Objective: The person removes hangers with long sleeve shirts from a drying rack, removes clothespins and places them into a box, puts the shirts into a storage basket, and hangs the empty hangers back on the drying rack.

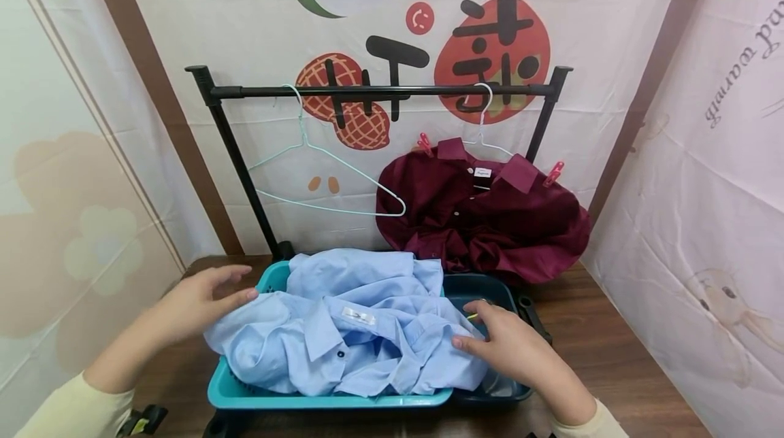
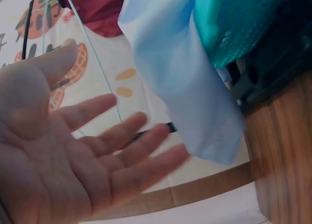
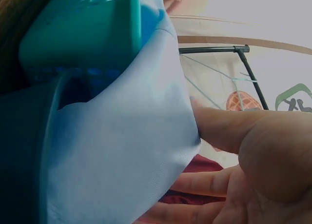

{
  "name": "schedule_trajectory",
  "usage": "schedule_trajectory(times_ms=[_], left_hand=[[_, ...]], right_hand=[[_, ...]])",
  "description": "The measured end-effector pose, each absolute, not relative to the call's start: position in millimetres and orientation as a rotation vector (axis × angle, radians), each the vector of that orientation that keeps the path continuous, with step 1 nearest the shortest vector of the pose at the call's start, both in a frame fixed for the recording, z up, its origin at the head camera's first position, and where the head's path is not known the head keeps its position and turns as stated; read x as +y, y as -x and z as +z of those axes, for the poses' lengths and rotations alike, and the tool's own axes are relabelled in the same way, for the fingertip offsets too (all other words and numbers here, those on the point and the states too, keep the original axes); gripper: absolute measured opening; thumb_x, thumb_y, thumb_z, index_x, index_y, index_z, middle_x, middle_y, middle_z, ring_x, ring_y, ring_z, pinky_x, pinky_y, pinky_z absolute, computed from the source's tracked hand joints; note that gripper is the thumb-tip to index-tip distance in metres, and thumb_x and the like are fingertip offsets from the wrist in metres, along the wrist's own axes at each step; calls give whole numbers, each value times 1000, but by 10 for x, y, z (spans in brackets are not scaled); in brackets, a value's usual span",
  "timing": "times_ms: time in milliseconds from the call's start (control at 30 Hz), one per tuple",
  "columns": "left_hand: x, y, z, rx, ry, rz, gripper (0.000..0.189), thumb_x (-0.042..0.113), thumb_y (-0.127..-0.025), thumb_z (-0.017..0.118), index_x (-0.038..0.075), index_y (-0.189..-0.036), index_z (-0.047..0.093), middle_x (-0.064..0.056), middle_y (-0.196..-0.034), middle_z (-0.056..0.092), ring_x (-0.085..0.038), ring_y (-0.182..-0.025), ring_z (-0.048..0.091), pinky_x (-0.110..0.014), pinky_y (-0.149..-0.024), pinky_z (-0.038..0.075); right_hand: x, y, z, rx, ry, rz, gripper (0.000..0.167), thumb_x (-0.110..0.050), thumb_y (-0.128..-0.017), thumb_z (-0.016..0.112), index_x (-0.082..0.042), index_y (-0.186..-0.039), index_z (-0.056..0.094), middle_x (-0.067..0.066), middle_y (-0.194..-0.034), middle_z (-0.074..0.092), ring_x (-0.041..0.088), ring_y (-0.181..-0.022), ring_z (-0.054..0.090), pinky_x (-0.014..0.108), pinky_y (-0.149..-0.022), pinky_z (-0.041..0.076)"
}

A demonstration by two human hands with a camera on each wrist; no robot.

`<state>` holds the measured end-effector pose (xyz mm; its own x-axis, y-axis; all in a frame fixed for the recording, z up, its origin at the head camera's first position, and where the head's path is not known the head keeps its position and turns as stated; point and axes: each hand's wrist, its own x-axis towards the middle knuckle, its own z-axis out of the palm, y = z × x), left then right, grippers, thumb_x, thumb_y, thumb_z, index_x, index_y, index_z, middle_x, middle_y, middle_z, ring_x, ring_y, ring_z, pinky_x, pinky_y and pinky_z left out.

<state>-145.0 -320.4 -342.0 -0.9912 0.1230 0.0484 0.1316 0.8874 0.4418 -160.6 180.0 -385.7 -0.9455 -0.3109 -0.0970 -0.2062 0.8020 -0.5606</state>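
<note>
A light blue collared shirt (image 1: 294, 336) lies heaped over a turquoise basket (image 1: 331, 402), its collar and white label facing up. My left hand (image 1: 205, 298) is held over the shirt's left side, and the left wrist view shows its palm empty with the fingers (image 2: 131, 131) spread. On the other side, my right hand (image 1: 517, 343) is at the shirt's right edge with thumb and fingers apart. In the right wrist view the thumb (image 3: 219, 129) is right at the cloth's edge, while some fingertips are partly hidden behind the cloth.
A mint wire hanger (image 1: 303, 145) hangs on the left of a black rack (image 1: 380, 91). To its right hangs a maroon shirt (image 1: 429, 213), with pink clothespins (image 1: 554, 174) at its shoulders. Beside the basket stands a dark blue bin (image 1: 484, 283), partly covered by the blue shirt.
</note>
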Motion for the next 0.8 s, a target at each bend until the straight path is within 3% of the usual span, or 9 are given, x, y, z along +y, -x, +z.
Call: schedule_trajectory(times_ms=[200, 267, 400, 467, 533, 633, 800], left_hand=[[-3180, 1243, -3510, -3174, 179, -633, 89, 63, -90, 68, 3, -151, 45, -34, -140, 53, -54, -124, 54, -66, -87, 52], [-3159, 1203, -3532, -3186, 176, -613, 95, 64, -85, 73, 4, -152, 44, -34, -140, 52, -55, -126, 51, -68, -87, 50], [-3127, 1182, -3566, -3187, 193, -622, 99, 60, -80, 80, 3, -152, 43, -34, -137, 54, -55, -125, 50, -68, -88, 49], [-3128, 1201, -3577, -3191, 182, -649, 99, 55, -80, 83, 1, -152, 42, -34, -134, 56, -54, -123, 52, -67, -88, 50], [-3139, 1233, -3588, -3201, 157, -683, 99, 51, -79, 85, -2, -151, 42, -34, -133, 57, -53, -121, 55, -65, -89, 51], [-3167, 1287, -3605, -3212, 111, -725, 89, 42, -81, 86, -2, -147, 47, -30, -127, 62, -46, -114, 61, -62, -87, 53], [-3183, 1335, -3608, -3187, 57, -705, 52, 24, -83, 86, 2, -126, 64, -13, -109, 69, -29, -96, 64, -53, -81, 56]], right_hand=[[1834, 1645, -3948, 2773, 409, -761, 80, -63, -86, 74, -17, -148, 53, 13, -142, 60, 33, -131, 56, 62, -103, 46], [1863, 1661, -3965, 2696, 449, -803, 80, -59, -88, 74, -16, -151, 50, 14, -140, 61, 33, -129, 57, 61, -101, 47], [1914, 1696, -3992, 2427, 486, -1017, 76, -47, -92, 74, -14, -155, 43, 17, -136, 61, 29, -109, 64, 50, -79, 59], [1920, 1713, -4015, 2320, 461, -1099, 76, -42, -93, 75, -16, -155, 42, 18, -133, 60, 26, -99, 64, 44, -66, 60], [1908, 1728, -4040, 2275, 430, -1146, 75, -39, -92, 77, -16, -154, 43, 19, -133, 58, 26, -95, 64, 42, -61, 61], [1879, 1743, -4051, 2290, 429, -1145, 69, -34, -91, 79, -12, -149, 49, 18, -133, 57, 24, -92, 65, 41, -58, 60], [1828, 1722, -3982, 2393, 504, -1103, 42, -20, -91, 79, -7, -127, 64, 14, -119, 64, 23, -86, 65, 39, -52, 58]])
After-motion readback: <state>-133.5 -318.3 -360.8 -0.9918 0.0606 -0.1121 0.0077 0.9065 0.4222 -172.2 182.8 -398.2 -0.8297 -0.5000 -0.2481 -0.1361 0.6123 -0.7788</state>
